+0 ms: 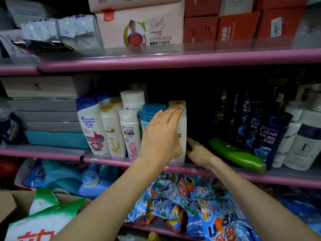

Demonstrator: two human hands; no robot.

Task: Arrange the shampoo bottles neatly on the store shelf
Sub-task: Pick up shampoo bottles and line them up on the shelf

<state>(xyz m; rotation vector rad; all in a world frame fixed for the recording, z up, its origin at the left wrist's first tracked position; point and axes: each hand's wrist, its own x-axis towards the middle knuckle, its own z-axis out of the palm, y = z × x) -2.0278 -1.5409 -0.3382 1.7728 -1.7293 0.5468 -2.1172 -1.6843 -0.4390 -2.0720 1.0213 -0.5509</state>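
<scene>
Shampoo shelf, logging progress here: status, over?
Left hand on the white Pantene bottle, upright at shelf front. Right hand open at its base. Green bottle lying flat to the right.

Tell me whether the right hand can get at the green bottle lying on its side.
Probably yes: the right hand sits just left of the green bottle, with a bare gap of shelf between them.
</scene>
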